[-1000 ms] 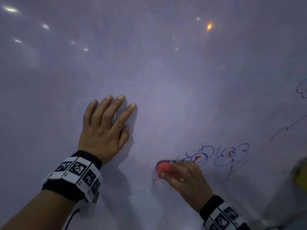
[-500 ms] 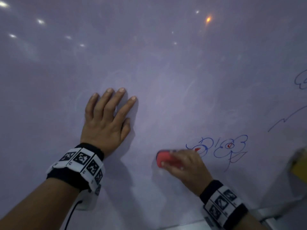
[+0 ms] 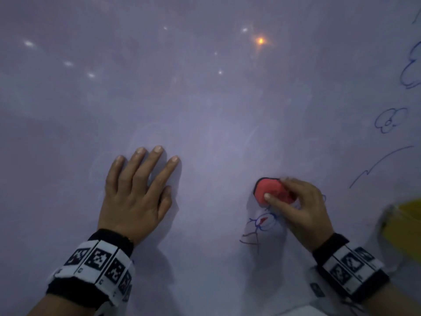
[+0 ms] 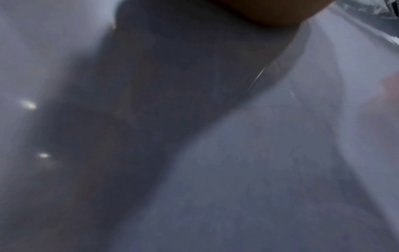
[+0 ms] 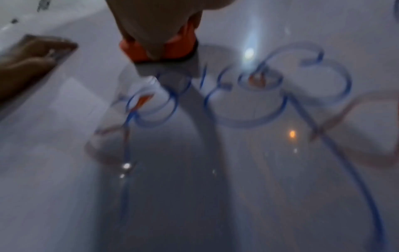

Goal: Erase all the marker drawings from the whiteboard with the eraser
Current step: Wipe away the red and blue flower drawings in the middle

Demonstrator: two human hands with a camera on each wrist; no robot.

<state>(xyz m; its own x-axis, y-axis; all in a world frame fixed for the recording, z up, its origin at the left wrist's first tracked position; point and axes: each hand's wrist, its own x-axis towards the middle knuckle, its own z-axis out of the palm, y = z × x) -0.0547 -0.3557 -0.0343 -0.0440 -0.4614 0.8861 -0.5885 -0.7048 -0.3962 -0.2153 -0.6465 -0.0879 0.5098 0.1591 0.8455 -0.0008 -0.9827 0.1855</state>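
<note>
The whiteboard (image 3: 205,99) fills the head view. My right hand (image 3: 293,206) grips a small red eraser (image 3: 267,188) with a dark felt edge and holds it against the board. Just below the eraser lies a blue and red flower drawing (image 3: 263,223). In the right wrist view the eraser (image 5: 172,51) sits above two blurred blue flower drawings (image 5: 276,95). My left hand (image 3: 139,192) lies flat on the board to the left, fingers straight and spread. The left wrist view shows only the blurred board (image 4: 259,153) and shadow.
More blue drawings sit at the right: a small flower (image 3: 389,120), a zigzag line (image 3: 378,166) and a cloud shape (image 3: 412,67). A yellow object (image 3: 405,222) is at the right edge. Ceiling lights reflect on the upper board.
My right hand has moved the eraser up and to the right, from left of the flowers to above them. The left hand stays flat on the board. The head view has shifted.
</note>
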